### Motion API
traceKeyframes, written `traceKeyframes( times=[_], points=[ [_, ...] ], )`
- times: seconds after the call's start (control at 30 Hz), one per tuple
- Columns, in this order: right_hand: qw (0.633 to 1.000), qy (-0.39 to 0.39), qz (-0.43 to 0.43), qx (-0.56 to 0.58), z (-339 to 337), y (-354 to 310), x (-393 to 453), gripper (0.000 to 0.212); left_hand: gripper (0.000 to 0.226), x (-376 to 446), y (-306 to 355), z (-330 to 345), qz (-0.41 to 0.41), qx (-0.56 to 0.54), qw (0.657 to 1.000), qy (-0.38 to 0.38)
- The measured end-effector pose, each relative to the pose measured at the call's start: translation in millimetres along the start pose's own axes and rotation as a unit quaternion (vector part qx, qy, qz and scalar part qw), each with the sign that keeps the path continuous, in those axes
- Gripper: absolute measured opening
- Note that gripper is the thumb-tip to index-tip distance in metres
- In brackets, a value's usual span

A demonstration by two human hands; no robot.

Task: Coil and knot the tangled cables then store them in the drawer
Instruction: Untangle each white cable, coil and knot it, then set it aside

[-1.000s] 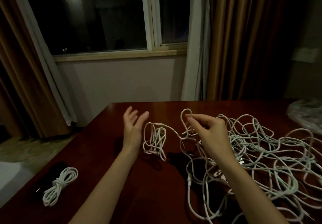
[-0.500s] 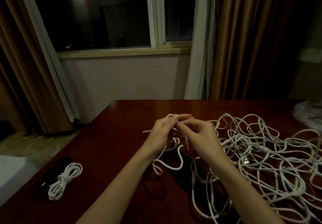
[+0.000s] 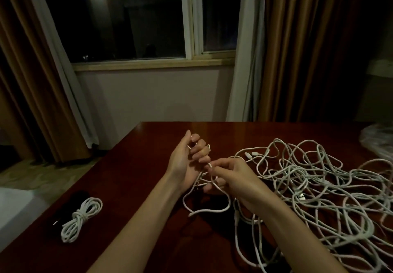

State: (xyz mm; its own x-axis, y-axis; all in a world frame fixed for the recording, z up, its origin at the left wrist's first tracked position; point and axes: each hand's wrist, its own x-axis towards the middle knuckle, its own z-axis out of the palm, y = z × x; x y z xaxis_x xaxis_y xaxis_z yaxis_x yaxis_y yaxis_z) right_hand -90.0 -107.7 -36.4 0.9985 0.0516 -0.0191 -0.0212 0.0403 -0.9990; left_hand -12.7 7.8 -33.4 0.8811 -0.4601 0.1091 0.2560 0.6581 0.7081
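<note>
While the left hand [image 3: 187,162] clenches its fingers [image 3: 198,147] around a cable [image 3: 209,210] and the right hand [image 3: 231,179] pinches it just left of the tangle [image 3: 314,187] on the tabletop [image 3: 131,179], pulling may tighten snags and spoil the coil.

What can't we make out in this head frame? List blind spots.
- Drawer: none in the head view.
- Tangled cables: the pile runs off the right and bottom edges, and overlaps stop any count.
- Cable in the left hand: curled fingers hide how it is wound.
- Right hand: its back covers the pinch.
- Dark object beside the coiled cable: too dim to identify.
- Plastic bag: cropped at the right edge.
</note>
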Motion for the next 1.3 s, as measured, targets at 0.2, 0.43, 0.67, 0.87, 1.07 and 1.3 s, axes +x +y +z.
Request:
traceKeyframes(
  times=[0.2, 0.43, 0.67, 0.87, 1.07, 1.3],
  points=[
    [0.986, 0.053, -0.031, -0.153, -9, 5, 5, 0.018, 0.025, -4, 1, 0, 0.006, 0.120, 0.991, -0.057],
    [0.969, 0.013, -0.089, -0.230, -8, 3, 1, 0.012, 0.027, -8, 3, 1, -0.008, 0.137, 0.990, -0.023],
    [0.969, 0.077, -0.104, -0.209, -21, -3, 1, 0.006, 0.042, -1, 5, -11, -0.073, 0.121, 0.990, -0.009],
    [0.919, 0.136, -0.165, -0.332, -20, 1, 1, 0.004, 0.039, -5, 0, -7, -0.089, 0.267, 0.958, -0.052],
    [0.892, 0.171, -0.187, -0.375, -14, 2, -1, 0.011, 0.045, -10, -3, 0, -0.108, 0.387, 0.912, -0.083],
    [0.950, 0.166, -0.143, -0.223, -12, 0, 0, 0.015, 0.046, -7, -18, 2, -0.040, 0.478, 0.876, -0.048]
  ],
)
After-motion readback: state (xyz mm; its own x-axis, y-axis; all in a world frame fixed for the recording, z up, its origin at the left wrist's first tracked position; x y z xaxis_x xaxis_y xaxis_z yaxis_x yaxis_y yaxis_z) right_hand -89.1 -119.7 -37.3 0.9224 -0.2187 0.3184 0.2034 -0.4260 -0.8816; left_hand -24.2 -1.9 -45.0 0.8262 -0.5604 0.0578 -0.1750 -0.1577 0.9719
